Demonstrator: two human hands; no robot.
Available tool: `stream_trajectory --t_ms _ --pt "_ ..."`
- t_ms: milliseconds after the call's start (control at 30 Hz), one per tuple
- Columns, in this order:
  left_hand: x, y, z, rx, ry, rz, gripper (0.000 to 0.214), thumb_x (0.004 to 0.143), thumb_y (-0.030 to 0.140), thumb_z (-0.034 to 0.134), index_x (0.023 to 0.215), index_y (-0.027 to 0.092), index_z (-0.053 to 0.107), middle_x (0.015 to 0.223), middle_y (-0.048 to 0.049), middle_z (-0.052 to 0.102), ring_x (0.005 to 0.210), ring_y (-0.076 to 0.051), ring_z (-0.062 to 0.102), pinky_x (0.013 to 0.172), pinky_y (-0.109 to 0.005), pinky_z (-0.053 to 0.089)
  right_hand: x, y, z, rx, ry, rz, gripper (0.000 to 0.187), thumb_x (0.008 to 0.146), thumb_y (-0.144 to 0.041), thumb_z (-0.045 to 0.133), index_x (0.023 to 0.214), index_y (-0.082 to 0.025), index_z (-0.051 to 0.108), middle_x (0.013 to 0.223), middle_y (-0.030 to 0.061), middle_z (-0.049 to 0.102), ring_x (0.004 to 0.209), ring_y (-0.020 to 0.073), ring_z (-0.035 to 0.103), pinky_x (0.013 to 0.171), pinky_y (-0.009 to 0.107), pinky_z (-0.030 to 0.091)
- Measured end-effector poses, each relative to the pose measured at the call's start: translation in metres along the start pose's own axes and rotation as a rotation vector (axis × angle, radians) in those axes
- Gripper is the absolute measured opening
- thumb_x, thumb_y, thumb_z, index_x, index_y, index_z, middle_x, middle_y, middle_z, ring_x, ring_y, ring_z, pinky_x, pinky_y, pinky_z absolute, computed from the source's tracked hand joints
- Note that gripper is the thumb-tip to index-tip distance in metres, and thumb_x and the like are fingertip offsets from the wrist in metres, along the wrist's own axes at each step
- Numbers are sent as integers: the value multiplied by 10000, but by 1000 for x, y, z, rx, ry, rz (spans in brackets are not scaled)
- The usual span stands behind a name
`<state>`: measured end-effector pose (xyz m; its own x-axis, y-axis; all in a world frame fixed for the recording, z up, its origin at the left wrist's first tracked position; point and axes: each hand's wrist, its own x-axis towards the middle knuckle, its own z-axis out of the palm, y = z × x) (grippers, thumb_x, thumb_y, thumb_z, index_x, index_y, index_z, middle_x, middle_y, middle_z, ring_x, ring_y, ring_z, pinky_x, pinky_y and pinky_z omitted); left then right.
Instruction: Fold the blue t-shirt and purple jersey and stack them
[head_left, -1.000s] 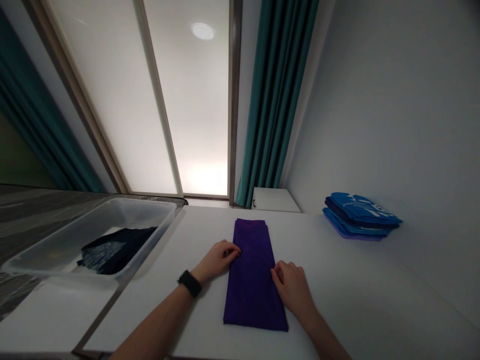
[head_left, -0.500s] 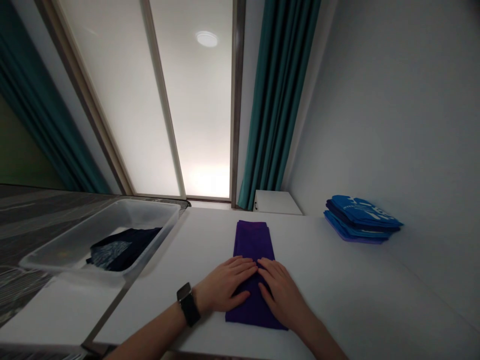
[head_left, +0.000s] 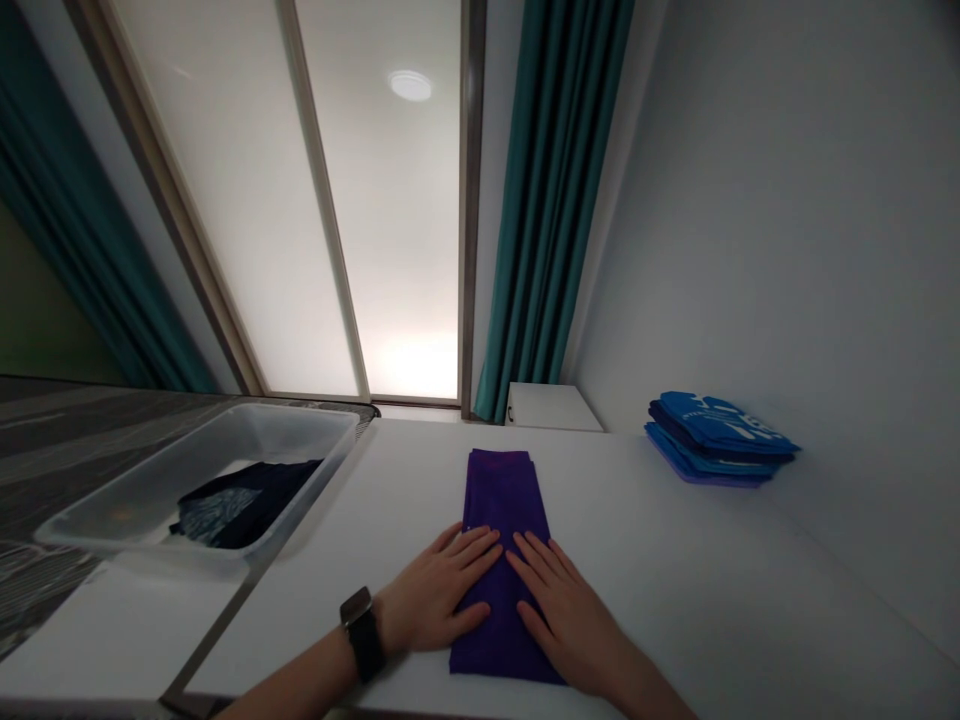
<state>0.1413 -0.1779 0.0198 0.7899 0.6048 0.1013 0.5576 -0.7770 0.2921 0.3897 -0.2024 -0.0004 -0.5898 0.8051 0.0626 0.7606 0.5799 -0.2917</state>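
A purple cloth [head_left: 506, 490], folded into a long narrow strip, lies on the white table [head_left: 405, 480] in front of me. My left hand [head_left: 442, 590], with a dark watch [head_left: 362, 632] on its wrist, rests flat on the left side of the cloth, fingers stretched out. Across from it my right hand [head_left: 562, 610] lies on the right side, its fingers spread and pointing forward. A small gap separates the fingertips of both hands. Parts of the cloth are hidden under the palms.
A stack of folded blue and purple pieces [head_left: 716, 440] with white print stands at the right, by the wall. To the left is a clear plastic bin [head_left: 90, 530] with dark fabric [head_left: 247, 505] in it. A small white cabinet [head_left: 555, 407] stands behind the table.
Both hands have slid a little toward me along the cloth, and their fingertips have moved slightly apart. The cloth remains folded, and the view has shifted slightly.
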Motion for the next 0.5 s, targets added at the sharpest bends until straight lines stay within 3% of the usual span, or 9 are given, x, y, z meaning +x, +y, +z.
stream_trajectory --t_ms 167,233,333,500 --pt "-8 7 0 -5 -3 17 660 974 423 450 1546 226 186 1583 -91 274 1459 -260 236 1205 -501 129 -14 -9 -4 -49 48 -76 559 996 -371 382 1523 -227 260 1578 70 260 1459 253 210 1195 542 156" --pt "-9 8 -5 -3 17 62 622 982 353 426 1543 209 198 1574 -92 298 1460 -247 236 1209 -491 136 -18 -14 -1 -101 89 -155 580 976 -339 426 1520 -204 276 1567 81 288 1448 255 246 1197 515 171" --pt "-13 11 -13 -14 33 158 623 958 295 445 1535 196 231 1562 -92 323 1454 -243 254 1206 -454 193 -23 -17 16 -190 131 -302 656 925 -389 518 1501 -145 325 1534 113 357 1421 260 308 1184 424 240" --pt "-28 25 -13 -43 -66 172 883 872 524 588 1553 167 153 1582 -133 245 1445 -308 255 1191 -450 246 -24 -15 54 -357 316 -406 804 864 -534 578 1461 -39 366 1426 180 502 1374 284 378 1130 374 323"
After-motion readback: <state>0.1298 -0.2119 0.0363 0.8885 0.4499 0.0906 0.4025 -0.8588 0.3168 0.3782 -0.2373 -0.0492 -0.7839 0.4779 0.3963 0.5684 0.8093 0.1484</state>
